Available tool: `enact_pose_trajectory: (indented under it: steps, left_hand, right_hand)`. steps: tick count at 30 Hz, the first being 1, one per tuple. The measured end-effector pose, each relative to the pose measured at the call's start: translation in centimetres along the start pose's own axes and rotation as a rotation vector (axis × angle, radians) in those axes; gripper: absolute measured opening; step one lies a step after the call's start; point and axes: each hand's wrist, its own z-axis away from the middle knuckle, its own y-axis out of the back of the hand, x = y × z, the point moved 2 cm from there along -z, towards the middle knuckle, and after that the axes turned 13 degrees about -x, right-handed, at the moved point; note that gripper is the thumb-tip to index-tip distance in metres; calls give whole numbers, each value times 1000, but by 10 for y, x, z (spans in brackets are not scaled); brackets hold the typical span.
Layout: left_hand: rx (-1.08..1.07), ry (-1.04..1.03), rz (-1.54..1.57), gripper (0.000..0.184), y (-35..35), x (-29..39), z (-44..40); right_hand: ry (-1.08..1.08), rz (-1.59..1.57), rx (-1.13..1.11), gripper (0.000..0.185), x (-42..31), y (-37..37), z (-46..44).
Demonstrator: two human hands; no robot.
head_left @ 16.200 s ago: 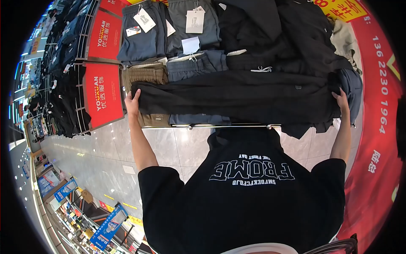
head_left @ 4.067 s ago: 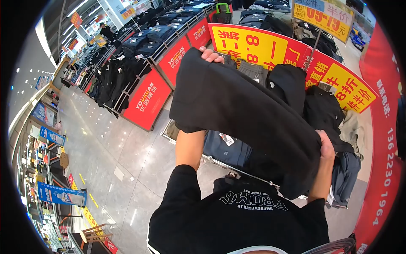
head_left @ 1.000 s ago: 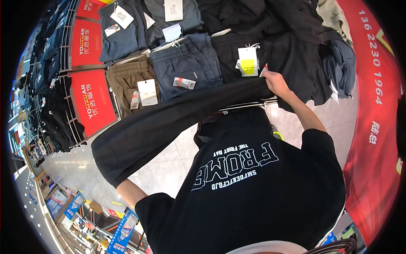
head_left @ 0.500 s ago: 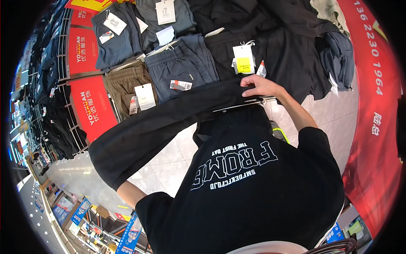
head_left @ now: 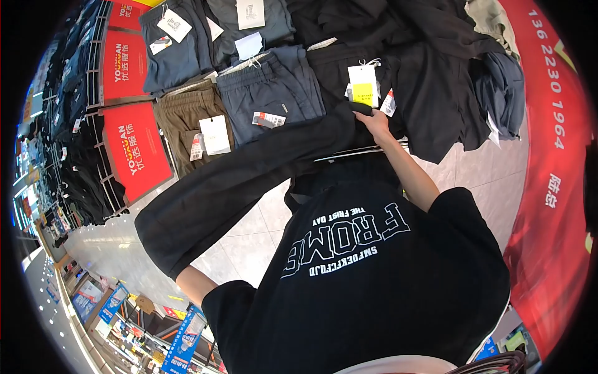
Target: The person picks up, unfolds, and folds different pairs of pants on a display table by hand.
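A long black trouser leg [head_left: 230,181] stretches from the lower left up to the display of folded trousers. My left forearm goes into its near end, and the cloth hides my left hand completely. My right hand [head_left: 375,124] is closed on the far end of the black cloth, thumb and fingers pinching its edge. Just above that hand lie black trousers with a white and yellow tag [head_left: 363,87]. Brown trousers [head_left: 180,109] and blue-grey trousers [head_left: 268,87], both tagged, lie beyond the stretched leg.
A metal rail [head_left: 355,153] runs along the front of the display, close to my body. Red sign boards [head_left: 134,146] stand at the left, with racks of dark clothes behind. A red banner [head_left: 548,124] hangs at the right. Pale floor tiles [head_left: 249,243] show below.
My right hand has gone from lying over the cloth with fingers spread to pinching its edge, slightly farther forward. The far end of the black leg is lifted a little. The view has shifted slightly.
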Motion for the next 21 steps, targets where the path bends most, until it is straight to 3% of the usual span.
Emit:
enact_pose_trajectory:
  steps: [2, 4, 8, 10, 12, 15, 17, 19, 20, 21]
  left_hand:
    - [1, 2, 3, 39, 1, -2, 1]
    - [3, 9, 9, 39, 0, -2, 0]
    - [3, 12, 15, 40, 0, -4, -1]
    - [0, 13, 22, 41, -1, -5, -2]
    - [-4, 12, 27, 41, -1, -5, -3]
    - [-2, 12, 31, 42, 1, -4, -4]
    - [-3, 13, 38, 42, 2, -3, -5]
    - [-1, 9, 46, 43, 4, -2, -8]
    - [0, 8, 53, 43, 4, -2, -10]
    - [0, 9, 63, 43, 3, -2, -12]
  right_hand:
    - [-46, -147, -31, 29, 7, -2, 7]
    - [60, -330, 5, 44, 10, -6, 13]
    - [54, -422, -19, 36, 14, -13, 20]
    - [-314, -364, -125, 31, 10, -13, 23]
    - [-264, -370, -190, 29, -8, -6, 39]
    - [278, -654, -164, 29, -5, 8, 29]
    - [376, -810, -217, 28, -34, 38, 40]
    - [288, -1018, -162, 28, -52, 70, 46]
    - [437, -987, -152, 34, -68, 91, 55]
    - [408, -1058, -156, 40, -73, 113, 57]
